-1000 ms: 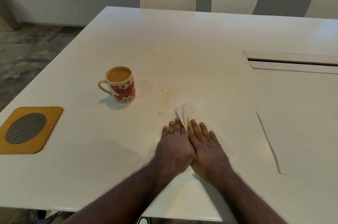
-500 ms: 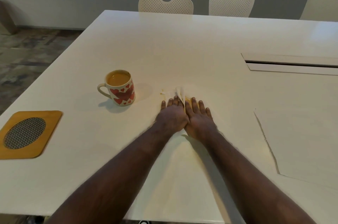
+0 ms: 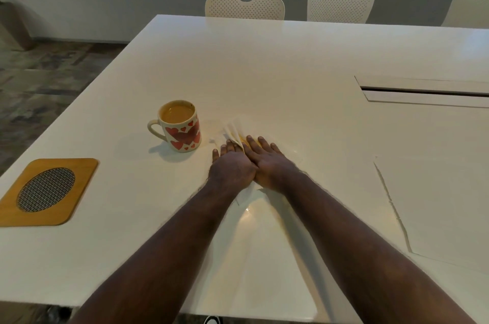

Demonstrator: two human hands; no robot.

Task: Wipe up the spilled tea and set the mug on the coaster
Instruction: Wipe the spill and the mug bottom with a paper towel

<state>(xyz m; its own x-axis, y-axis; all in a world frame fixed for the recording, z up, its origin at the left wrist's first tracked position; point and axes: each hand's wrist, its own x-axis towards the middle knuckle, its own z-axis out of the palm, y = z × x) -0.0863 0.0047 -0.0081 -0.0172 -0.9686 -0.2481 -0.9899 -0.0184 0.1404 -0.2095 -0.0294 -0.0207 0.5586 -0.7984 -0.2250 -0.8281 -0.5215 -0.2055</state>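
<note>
Both flat hands, left point(image 3: 232, 169) and right point(image 3: 267, 162), have pushed the napkin point(image 3: 234, 133) forward, beside the mug point(image 3: 181, 126).

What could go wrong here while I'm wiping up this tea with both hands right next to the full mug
1. The mug is nearly full and stands close beside the left hand and the tissue; a sideways sweep could knock it and spill more.
2. Both the left and the right hand press one thin, already stained tissue, which may just smear tea.
3. The coaster lies well off to the left, so carrying the full mug there risks slopping.
</note>
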